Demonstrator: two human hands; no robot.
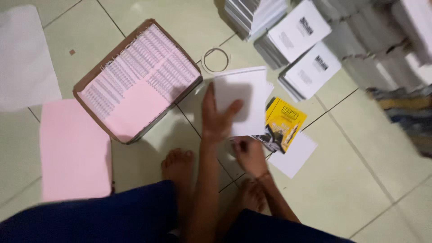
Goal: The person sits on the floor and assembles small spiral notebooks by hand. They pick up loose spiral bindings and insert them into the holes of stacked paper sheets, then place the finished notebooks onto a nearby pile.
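Person's squatting on the tile floor (373, 189), bare feet under them. Left hand (216, 119) is spread flat, fingers open, pressing down on a white spiral-bound pad (252, 90) that sits right under & just ahead of it. Right hand (249, 155), just behind the left and nearer the body, looks curled round something small & dark – too blurred to tell what, or how tight the grip is. Just right of the hands: 1 yellow packet (283, 119), lying partly on 1 loose white sheet (297, 155). Just ahead of the left hand, 1 tape ring (216, 59). Left of both hands: 1 open cardboard box (137, 81) w/ rows of wire spirals and a pink sheet inside, then 1 pink paper stack (74, 150) further left. Well ahead & to the right, white booklet stacks (310, 72), 2 w/ clear top covers, more behind that I can't count. Risk, imo: the pad is only pinned by a flat palm on slick tile, so it could skid or skew; feet are close enough to scuff the loose sheet.
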